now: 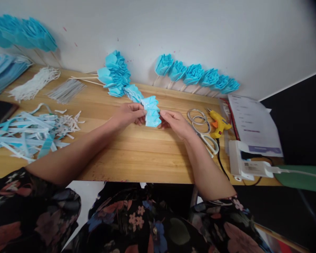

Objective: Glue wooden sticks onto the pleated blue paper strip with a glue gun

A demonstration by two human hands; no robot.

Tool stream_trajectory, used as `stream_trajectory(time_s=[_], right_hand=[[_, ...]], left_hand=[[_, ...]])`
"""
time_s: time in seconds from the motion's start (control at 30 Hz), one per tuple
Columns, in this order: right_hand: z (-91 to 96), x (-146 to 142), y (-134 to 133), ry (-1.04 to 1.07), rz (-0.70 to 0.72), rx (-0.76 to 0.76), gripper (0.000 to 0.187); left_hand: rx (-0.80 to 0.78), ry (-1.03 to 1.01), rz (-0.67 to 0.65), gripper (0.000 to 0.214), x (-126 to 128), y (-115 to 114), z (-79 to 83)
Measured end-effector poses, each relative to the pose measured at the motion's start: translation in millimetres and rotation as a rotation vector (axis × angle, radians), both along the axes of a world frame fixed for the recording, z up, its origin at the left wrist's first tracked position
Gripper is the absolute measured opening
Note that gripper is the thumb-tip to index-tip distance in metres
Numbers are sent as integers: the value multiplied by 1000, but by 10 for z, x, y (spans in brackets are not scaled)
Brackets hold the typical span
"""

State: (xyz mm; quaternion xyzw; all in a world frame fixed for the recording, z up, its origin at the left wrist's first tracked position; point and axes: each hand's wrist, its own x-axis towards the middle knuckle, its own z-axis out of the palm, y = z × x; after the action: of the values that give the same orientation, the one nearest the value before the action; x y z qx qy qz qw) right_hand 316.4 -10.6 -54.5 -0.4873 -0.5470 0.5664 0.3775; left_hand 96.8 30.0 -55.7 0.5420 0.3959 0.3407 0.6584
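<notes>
Between my two hands is a strip of folded blue petals [152, 114], made of thin overlapping pieces with a shiny patch on it. My left hand [133, 114] pinches its left edge between thumb and fingers. On the right edge, the thumb and fingertips of my right hand [173, 121] are closed on the same strip. Just behind it, another folded blue petal piece [133, 93] lies on the table. Further back, several blue flowers [116, 73] on pale sticks lie in a heap, sticks pointing left.
More blue flowers [193, 73] lean along the wall. On the right are tape rings [200, 119], scissors [210, 146], a yellow glue gun [218, 124], a power strip [237, 161] and a paper sheet [255, 123]. On the left are cut strips [28, 133], wires [65, 91], white cords [37, 82] and blue masks [5, 72].
</notes>
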Motion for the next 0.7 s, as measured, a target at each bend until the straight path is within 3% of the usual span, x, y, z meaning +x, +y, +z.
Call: stream_trajectory(time_s=[0.13,0.3,0.5,0.7], right_hand=[[-3,-14,-9,-42,22,-14,60],[2,-34,-3,-34,-49,3,58],[37,-59,-12,-39,-82,16,58],[-12,-28,11,-31,-73,36,58]], left_hand=[[-16,-28,0,23,8,4,-14],[-68,-14,-111,38,12,22,-45],[4,102,-146,22,0,37,-68],[19,96,-113,20,7,27,-17]])
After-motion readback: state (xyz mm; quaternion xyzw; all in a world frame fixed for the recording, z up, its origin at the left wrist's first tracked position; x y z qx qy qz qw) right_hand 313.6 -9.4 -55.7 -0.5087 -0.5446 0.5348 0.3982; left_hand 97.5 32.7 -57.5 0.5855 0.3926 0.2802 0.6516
